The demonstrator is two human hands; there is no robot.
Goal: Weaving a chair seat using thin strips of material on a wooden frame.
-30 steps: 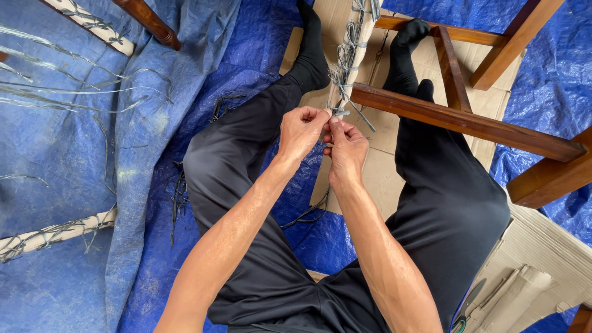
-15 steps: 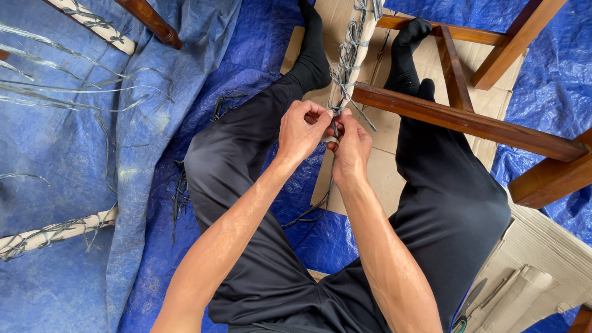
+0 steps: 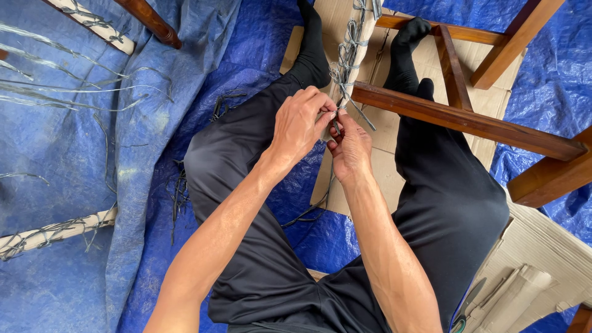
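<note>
Fingers of both my left hand (image 3: 302, 123) and right hand (image 3: 348, 145) pinch grey weaving strands (image 3: 345, 68) at the wrapped pale pole (image 3: 357, 37) beside the wooden chair frame (image 3: 462, 117), the upper pole bound, loose strands (image 3: 61, 86) lying unused on the blue tarp (image 3: 74, 185).

We sit on a crumpled blue tarp (image 3: 74, 203) covering the floor, flattened cardboard (image 3: 542, 253) spread beneath us, a brown wooden frame (image 3: 468, 120) at right, even daylight over everything we see.
</note>
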